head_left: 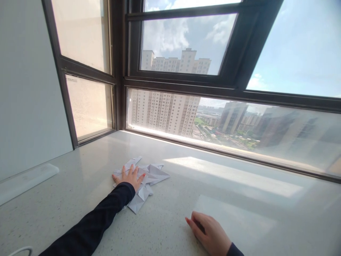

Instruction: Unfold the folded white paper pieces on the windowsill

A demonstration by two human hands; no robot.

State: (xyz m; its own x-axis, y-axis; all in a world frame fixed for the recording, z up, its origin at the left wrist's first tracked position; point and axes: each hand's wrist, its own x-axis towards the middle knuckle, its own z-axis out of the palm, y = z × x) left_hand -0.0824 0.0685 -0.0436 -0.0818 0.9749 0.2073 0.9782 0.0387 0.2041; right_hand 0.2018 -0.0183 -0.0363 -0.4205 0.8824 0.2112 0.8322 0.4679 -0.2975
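Observation:
My left hand (130,177) lies flat, fingers spread, on a heap of folded and crumpled white paper (151,176) on the pale stone sill (80,167). The arm is stretched far forward in a dark sleeve. My right hand (209,233) rests near me on the sill with the fingers curled under, at the near left edge of a flat white sheet (234,217). Whether anything is in the curled fingers is hidden.
A white bar-shaped object (26,179) lies along the left wall. A white cable (20,251) shows at the bottom left corner. Dark-framed windows (231,92) close off the far side and the left corner, with high-rise buildings outside.

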